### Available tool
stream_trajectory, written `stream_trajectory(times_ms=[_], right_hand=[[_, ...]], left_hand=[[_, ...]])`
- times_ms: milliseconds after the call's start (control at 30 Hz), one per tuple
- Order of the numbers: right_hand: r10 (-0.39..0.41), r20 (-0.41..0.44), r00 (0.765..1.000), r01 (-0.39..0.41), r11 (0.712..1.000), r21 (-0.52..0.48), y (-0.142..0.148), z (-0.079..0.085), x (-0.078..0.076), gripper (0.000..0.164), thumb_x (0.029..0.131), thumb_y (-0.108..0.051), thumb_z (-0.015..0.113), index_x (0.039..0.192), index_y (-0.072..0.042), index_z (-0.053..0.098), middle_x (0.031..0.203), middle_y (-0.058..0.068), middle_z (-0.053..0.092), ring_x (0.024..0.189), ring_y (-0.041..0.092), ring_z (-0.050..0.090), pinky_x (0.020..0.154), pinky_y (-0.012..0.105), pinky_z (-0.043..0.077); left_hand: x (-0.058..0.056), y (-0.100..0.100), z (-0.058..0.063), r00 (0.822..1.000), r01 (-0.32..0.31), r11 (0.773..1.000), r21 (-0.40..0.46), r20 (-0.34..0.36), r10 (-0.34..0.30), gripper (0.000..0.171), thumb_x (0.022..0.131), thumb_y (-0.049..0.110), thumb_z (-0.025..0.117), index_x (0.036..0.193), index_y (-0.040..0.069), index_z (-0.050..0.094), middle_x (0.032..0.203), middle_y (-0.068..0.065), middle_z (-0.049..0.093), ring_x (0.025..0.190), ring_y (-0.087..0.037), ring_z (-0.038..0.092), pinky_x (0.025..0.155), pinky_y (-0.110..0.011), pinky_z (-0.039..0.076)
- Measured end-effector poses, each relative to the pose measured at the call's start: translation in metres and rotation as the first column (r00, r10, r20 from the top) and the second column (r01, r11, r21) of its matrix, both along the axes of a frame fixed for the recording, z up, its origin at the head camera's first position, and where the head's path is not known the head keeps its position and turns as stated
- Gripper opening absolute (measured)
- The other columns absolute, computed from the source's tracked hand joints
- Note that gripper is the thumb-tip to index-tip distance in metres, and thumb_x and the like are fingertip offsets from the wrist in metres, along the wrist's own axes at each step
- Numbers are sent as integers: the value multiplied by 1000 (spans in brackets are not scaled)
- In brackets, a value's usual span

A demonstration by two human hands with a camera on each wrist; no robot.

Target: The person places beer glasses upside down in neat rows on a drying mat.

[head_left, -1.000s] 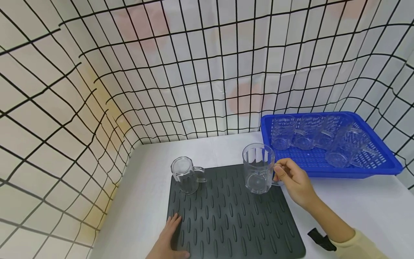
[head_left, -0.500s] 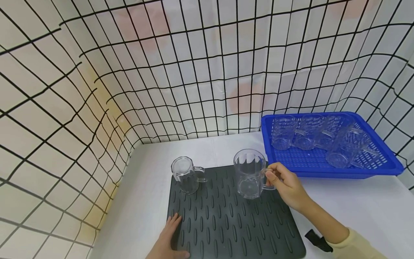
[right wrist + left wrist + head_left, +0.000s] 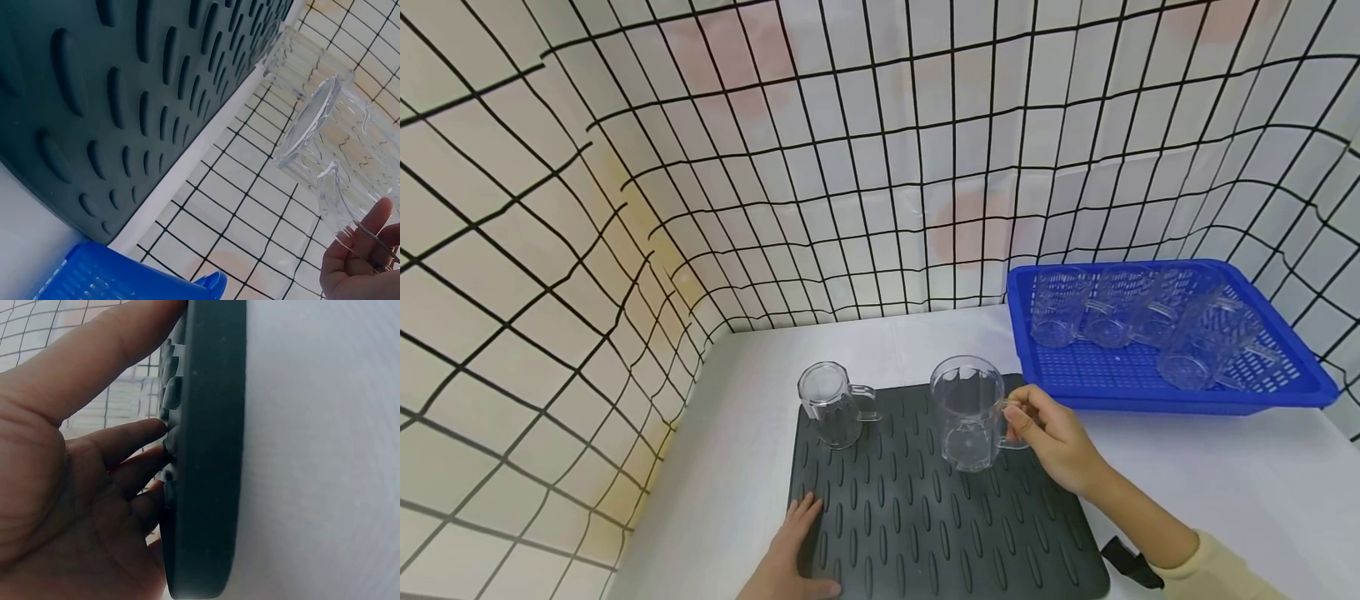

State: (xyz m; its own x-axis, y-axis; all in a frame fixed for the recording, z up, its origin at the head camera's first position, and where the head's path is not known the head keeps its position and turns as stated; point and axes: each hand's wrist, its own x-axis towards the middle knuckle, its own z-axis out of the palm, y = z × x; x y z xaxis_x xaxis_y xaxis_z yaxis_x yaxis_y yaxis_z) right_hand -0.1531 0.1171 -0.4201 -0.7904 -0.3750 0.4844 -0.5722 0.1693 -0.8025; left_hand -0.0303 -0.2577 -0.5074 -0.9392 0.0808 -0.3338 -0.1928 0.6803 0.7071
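Note:
My right hand [image 3: 1060, 442] pinches the handle of a clear glass mug [image 3: 967, 417], which hangs above the right part of a dark ridged rubber mat [image 3: 917, 517]. In the right wrist view a gap shows between this mug [image 3: 350, 137] and the mat [image 3: 125, 137]; fingers and thumb close on its handle. Another clear glass mug [image 3: 835, 408] stands at the mat's back left corner, handle to the right. Over the mat's left edge lies my left hand [image 3: 786, 554], fingers straight. The left wrist view shows its fingertips touching the mat's ridged face [image 3: 212, 456].
A blue plastic basket [image 3: 1097, 400] at the back right holds several clear glass mugs [image 3: 1191, 350] lying down. Black wire grid [image 3: 917, 183] encloses the white table [image 3: 700, 467] at the back and sides. A black strap [image 3: 1127, 562] is by the right forearm.
My right hand has carried the glass mug left and a little nearer, from beside the basket to farther over the mat. The left hand and the standing mug have kept their places.

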Motion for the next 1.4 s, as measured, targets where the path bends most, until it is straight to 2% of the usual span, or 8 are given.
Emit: stream_trajectory(times_ms=[267,567,767,933,1067,1200,1300,1400], right_hand=[[33,-15,999,-33,999,-4,-3,-2,2,12,99,8,46,102,-1,54,74,2,56,68,17,57,56,25,47],[53,-1,999,-53,999,-11,-5,-5,3,14,99,7,45,102,-3,54,74,4,56,68,16,57,58,25,48],[62,7,998,-62,998,-10,-7,-4,5,13,100,6,46,100,-4,54,73,5,56,67,16,56,57,27,47],[59,24,998,-59,998,-9,-7,-4,5,13,100,4,46,100,-6,54,73,3,56,66,20,57,59,29,48],[65,20,998,-65,998,-14,-7,-6,5,13,100,5,46,101,-5,54,74,2,56,67,20,58,59,30,49],[69,16,997,-69,998,-16,-8,-8,5,12,99,6,46,103,-3,54,74,2,56,68,16,58,59,28,50],[70,17,997,-70,998,-9,-8,-10,5,13,99,6,47,104,-2,55,75,0,56,69,12,58,58,27,50],[76,14,997,-76,997,-6,-8,-10,5,13,99,6,46,104,-4,54,75,0,55,69,10,58,58,26,50]], left_hand=[[0,1,3,1000,12,1000,-9,-4,-12,111,64,31,92,151,3,30,158,-24,17,142,-52,4,100,-78,12],[-4,6,9,1000,12,999,-40,5,-12,108,67,35,89,151,1,29,156,-29,19,140,-54,7,99,-78,14],[-8,11,16,999,-29,991,-128,-23,26,107,71,46,84,149,-3,29,150,-31,30,137,-54,23,103,-72,23],[-20,12,30,999,-17,981,-194,-46,8,99,77,48,79,145,-7,34,143,-32,41,130,-53,37,101,-66,33],[-31,18,47,999,13,968,-249,-41,-24,91,79,47,78,144,-3,39,138,-28,49,124,-50,47,96,-65,40],[-43,32,62,999,13,954,-300,-42,-27,85,80,48,76,143,0,44,133,-26,55,117,-47,54,90,-65,44],[-51,45,69,996,-1,957,-291,-87,-26,80,83,49,73,142,1,47,128,-24,59,114,-45,57,87,-63,47],[-60,57,71,986,-2,977,-212,-162,-33,74,87,49,69,141,4,48,124,-20,63,110,-40,61,84,-59,50]])
